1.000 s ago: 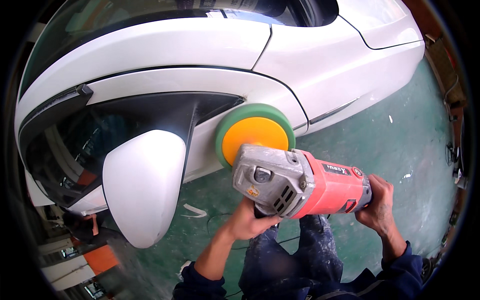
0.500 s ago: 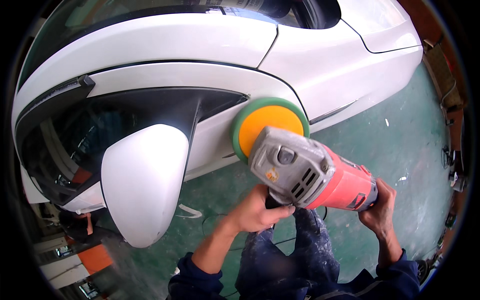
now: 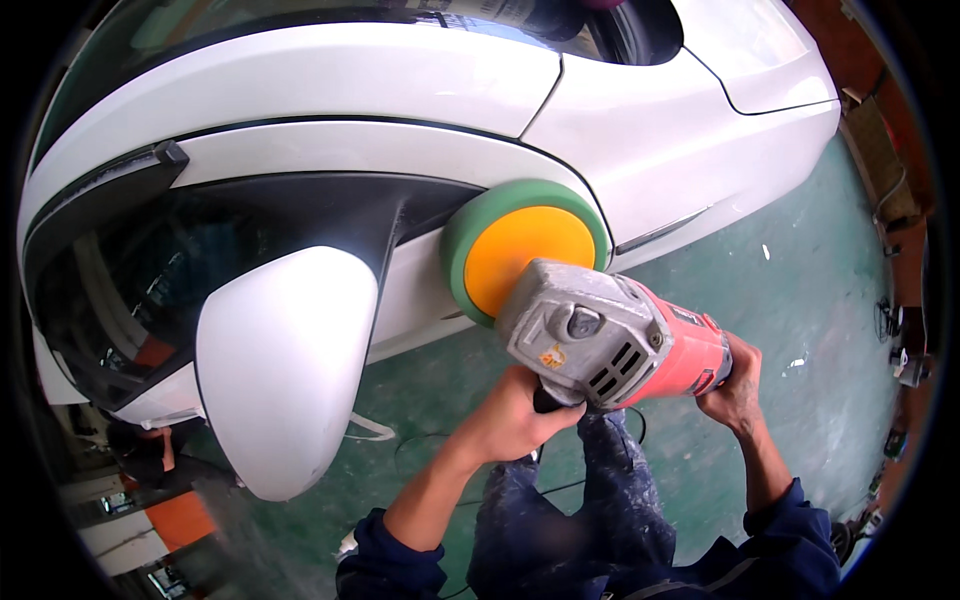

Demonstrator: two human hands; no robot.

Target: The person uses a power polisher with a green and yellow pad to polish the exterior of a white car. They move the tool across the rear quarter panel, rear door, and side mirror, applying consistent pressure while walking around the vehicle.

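Between my hands is a red and grey polisher (image 3: 610, 340), its head pointing toward the car. A green foam pad (image 3: 457, 262) with an orange backing (image 3: 530, 250) sits at its front, at the white car door (image 3: 415, 285); the contact itself is hidden behind the pad. My left hand (image 3: 512, 420) is wrapped round the black side handle under the grey gear housing. Around the rear end of the red body, my right hand (image 3: 735, 388) is closed. Left of the pad, the white side mirror (image 3: 290, 360) sticks out from the door.
Beyond the door lie the white front fender (image 3: 650, 150) and the dark side window (image 3: 180, 270). A cable runs across the green floor (image 3: 780, 300) by my legs. Another person (image 3: 150, 450) is low at the far left. Assorted items line the right wall.
The polisher has shifted slightly left, and its pad has tilted so more of the green edge shows. My right hand has come left and a little up with it.
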